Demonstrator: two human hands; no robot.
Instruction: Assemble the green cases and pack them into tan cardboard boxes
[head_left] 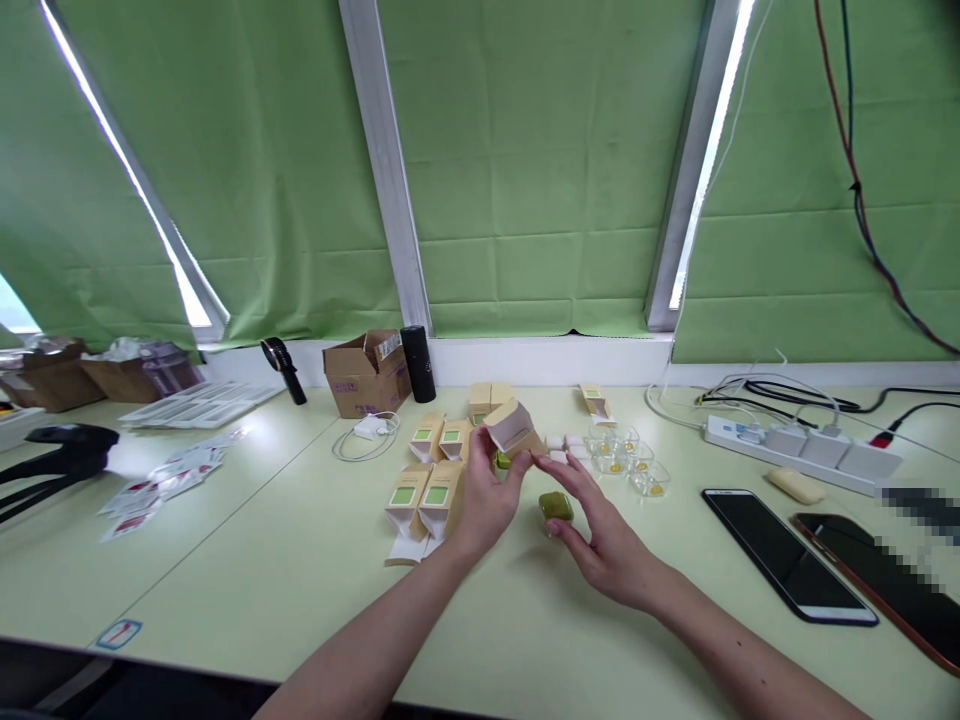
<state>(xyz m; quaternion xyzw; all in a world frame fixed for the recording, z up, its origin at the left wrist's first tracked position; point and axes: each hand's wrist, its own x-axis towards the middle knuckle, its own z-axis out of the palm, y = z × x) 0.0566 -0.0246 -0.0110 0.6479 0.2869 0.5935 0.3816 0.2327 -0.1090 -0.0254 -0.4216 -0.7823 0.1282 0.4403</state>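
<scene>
My left hand (489, 500) is closed round a small kraft-paper box (511, 428), which is tilted above the table. Something green shows just under that box. My right hand (604, 540) is to the right, its thumb and fingers apart around a small green block (556, 507); the thumb touches the block's lower edge, and a fingertip reaches toward the box. Left of my left hand stand several kraft boxes (405, 497) with green labels. Beyond my right hand are small white pieces (568, 442) and several clear cups (649, 478) with yellow bits inside.
At the back stand a cardboard box (367, 374) and a black cylinder (418, 364). A charger (370, 427) with its cable lies left of centre. On the right are a power strip (802, 452), a beige oval object (796, 486) and a phone (787, 555). Packets (169, 480) lie left.
</scene>
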